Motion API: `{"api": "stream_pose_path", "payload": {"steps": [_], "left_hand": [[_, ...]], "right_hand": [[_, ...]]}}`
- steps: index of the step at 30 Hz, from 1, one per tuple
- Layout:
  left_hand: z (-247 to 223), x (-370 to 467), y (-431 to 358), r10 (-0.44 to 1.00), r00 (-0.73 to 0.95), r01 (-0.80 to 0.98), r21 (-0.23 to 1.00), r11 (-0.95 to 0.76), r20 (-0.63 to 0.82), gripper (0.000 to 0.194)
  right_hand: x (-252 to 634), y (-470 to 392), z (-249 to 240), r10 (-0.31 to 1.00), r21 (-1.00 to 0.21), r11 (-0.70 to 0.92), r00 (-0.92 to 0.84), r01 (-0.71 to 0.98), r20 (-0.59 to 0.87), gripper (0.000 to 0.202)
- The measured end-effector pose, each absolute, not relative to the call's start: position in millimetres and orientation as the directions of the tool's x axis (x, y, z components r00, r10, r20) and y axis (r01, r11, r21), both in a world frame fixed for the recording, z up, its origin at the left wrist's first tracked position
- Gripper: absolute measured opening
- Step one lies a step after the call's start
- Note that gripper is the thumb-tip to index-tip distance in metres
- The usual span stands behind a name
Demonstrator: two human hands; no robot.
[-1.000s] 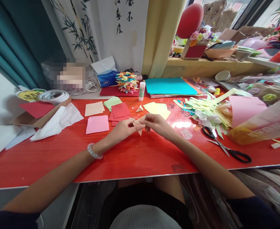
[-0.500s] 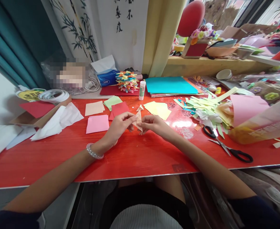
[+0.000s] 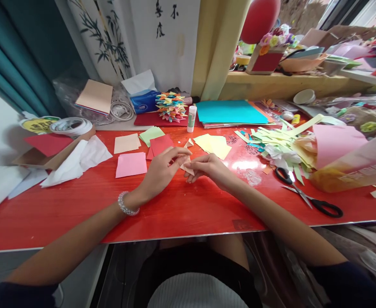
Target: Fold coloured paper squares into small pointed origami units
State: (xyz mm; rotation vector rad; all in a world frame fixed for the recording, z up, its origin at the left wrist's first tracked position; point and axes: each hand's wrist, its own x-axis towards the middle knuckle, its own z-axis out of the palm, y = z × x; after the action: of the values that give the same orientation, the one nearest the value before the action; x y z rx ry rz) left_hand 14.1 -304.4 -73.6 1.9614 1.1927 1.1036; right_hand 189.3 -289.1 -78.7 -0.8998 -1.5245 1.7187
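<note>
Between my two hands is a small piece of folded peach paper [image 3: 186, 165], partly covered by fingers. My left hand [image 3: 164, 171] pinches it from the left, with a beaded bracelet on the wrist. From the right, my right hand [image 3: 208, 168] grips its lower edge with thumb and fingers. Just beyond the fingertips a small folded peach piece [image 3: 188, 143] lies on the red table [image 3: 175, 214]. Paper squares lie around: pink [image 3: 131, 164], peach [image 3: 126, 143], green [image 3: 151, 135], red [image 3: 161, 145] and yellow [image 3: 214, 145].
A glue stick [image 3: 191, 119] stands upright before a multicoloured folded-paper ball [image 3: 171, 107]. Blue paper sheets [image 3: 231, 112] are stacked at the back. Black-handled scissors [image 3: 306, 194] lie at right, near a heap of paper strips [image 3: 280, 141]. A cardboard box [image 3: 51, 157] is at left.
My left fingers have moved over the top of the peach paper, covering more of it. The paper's pointed tip no longer shows upright. The view has shifted slightly.
</note>
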Motion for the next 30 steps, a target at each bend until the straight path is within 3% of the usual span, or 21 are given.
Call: {"api": "stream_pose_path", "payload": {"steps": [4,10,17,25,30], "left_hand": [[-74,11,-299,0.817,0.395,0.464,0.676,-0.572,0.421,0.027],[-71,7,-294,0.772,0.495,0.404,0.681,-0.611,0.398,0.04],[-70,2,-292,0.8,0.425,0.425,0.687,-0.589,0.423,0.034],[-69,4,-294,0.884,0.349,0.234,0.885,-0.403,0.31,0.03],[-64,8,-297,0.893,0.336,0.163,0.915,-0.369,0.3,0.022]], "right_hand": [[193,-287,-81,0.839,-0.983,-0.117,-0.543,-0.143,-0.021,0.021],[194,-287,-83,0.856,-0.989,-0.023,-0.514,-0.149,0.057,0.018],[195,-286,-82,0.854,-0.99,0.08,-0.504,-0.118,0.13,0.018],[196,-289,-76,0.853,-0.964,0.267,-0.468,0.01,0.231,0.025],[195,-292,-72,0.891,-0.914,0.365,-0.352,0.175,0.288,0.03]]}}
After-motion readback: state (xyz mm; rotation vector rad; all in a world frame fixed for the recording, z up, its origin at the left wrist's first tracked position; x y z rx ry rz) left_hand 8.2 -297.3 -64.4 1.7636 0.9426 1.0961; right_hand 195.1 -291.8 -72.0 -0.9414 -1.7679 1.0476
